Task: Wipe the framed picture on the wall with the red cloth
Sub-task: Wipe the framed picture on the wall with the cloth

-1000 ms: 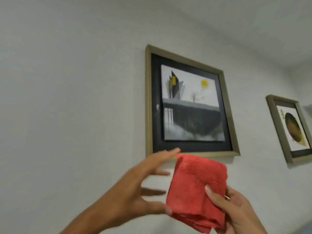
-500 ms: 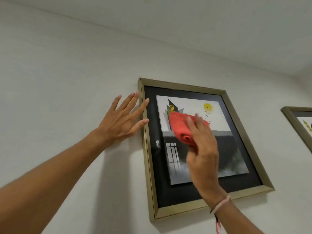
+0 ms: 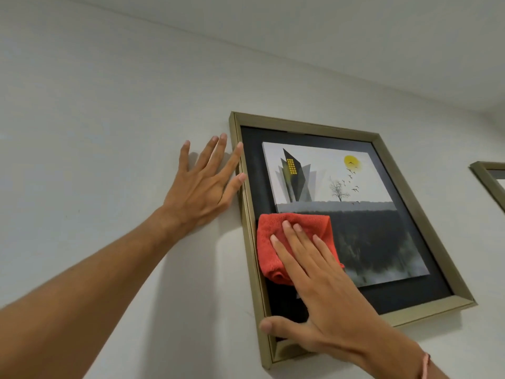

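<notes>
A gold-framed picture (image 3: 306, 124) hangs on the white wall, showing a dark building, a yellow sun and a bare tree. The folded red cloth (image 3: 269, 242) lies flat against the glass at the picture's lower left. My right hand (image 3: 325, 291) presses on the cloth with its fingers spread flat, and its thumb reaches toward the frame's lower left edge. My left hand (image 3: 202, 192) rests flat on the wall with fingers apart, two fingertips touching the frame's left edge.
A second gold-framed picture (image 3: 489, 181) shows partly at the right edge. The ceiling (image 3: 328, 36) meets the wall just above the frame. Bare white wall (image 3: 82, 132) stretches to the left.
My right hand has slid the red cloth down and left, from the picture's upper middle to its lower left. My left hand stays at the frame's left edge. The camera has moved closer.
</notes>
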`<state>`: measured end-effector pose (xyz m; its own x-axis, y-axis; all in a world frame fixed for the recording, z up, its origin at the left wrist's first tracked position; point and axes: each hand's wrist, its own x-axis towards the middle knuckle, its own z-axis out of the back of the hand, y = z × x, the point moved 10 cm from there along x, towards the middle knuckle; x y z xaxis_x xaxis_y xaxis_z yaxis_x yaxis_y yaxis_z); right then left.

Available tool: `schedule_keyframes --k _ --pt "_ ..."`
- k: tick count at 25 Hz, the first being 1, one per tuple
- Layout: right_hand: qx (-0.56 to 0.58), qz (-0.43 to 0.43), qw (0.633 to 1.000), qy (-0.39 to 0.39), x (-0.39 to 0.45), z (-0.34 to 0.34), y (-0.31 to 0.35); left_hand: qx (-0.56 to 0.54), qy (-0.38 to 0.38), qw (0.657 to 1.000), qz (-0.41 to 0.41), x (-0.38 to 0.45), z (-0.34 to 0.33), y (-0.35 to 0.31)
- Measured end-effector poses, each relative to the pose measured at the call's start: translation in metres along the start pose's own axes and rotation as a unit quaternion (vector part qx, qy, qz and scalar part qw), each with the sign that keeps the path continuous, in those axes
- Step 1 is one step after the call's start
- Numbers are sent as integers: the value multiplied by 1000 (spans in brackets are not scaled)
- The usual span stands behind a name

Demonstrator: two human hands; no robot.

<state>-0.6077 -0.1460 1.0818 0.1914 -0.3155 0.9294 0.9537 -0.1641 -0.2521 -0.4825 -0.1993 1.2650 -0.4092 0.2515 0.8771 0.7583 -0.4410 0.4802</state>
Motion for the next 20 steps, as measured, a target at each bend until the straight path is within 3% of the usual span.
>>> schedule_keyframes --k 8,12,15,17,20 --pt "-1 -44 997 68 85 26 -15 19 13 1000 10 5 -6 7" --pt "25 -14 998 54 27 15 5 21 6 1000 9 5 -8 10" --pt "-100 25 995 8 -25 2 24 19 -5 1000 9 5 -11 11" --pt "-140 7 990 -19 -26 1 24 15 -8 1000 13 5 -12 12" --pt "-69 -38 996 35 2 5 18 15 -8 1000 9 17 -11 18"
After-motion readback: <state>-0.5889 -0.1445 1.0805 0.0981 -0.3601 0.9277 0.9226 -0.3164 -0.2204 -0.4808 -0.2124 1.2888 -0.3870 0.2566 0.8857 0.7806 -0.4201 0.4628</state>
